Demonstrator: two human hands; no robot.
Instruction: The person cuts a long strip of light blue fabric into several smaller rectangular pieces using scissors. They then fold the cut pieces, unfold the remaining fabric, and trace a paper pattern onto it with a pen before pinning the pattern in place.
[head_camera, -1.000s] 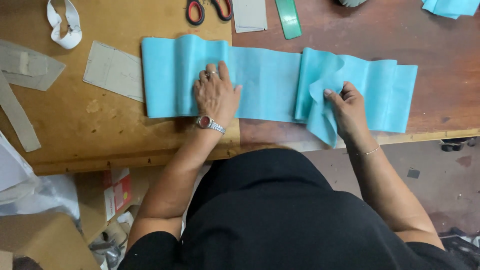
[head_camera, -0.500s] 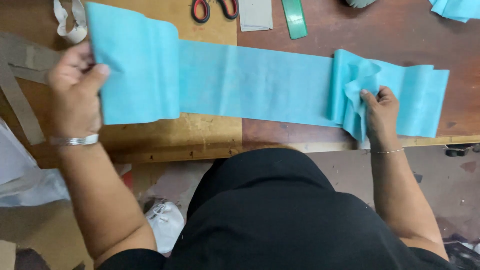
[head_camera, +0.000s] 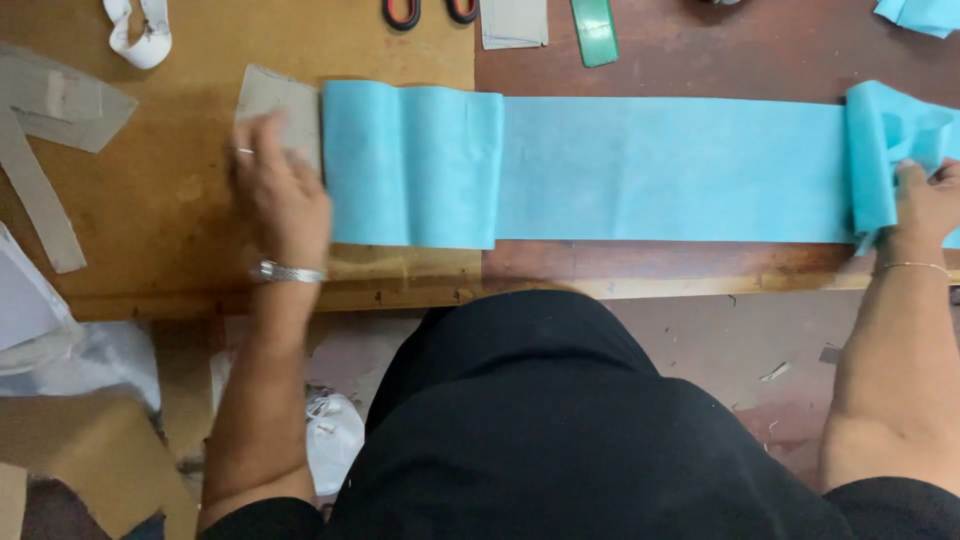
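The left hand (head_camera: 283, 195) is laid flat, fingers spread, at the left end of the blue fabric strip (head_camera: 660, 170), its fingertips over a grey card piece (head_camera: 275, 100); nothing is gripped. The right hand (head_camera: 925, 205) is closed on the bunched right end of the strip, near the desk's right edge.

The strip is stretched along the front edge of the desk (head_camera: 180, 210), its long axis running left to right across both the yellowish left half and the reddish right half. It is pale blue, matte and smooth in the middle, folded double into a layered section at its left end and gathered in loose folds at the right.

Along the back edge lie red-handled scissors (head_camera: 430, 10), a grey sheet (head_camera: 513, 22) and a green flat piece (head_camera: 594, 30), all well apart from the strip. Grey card offcuts (head_camera: 50, 110) and a white band (head_camera: 140, 35) lie toward the back left corner.
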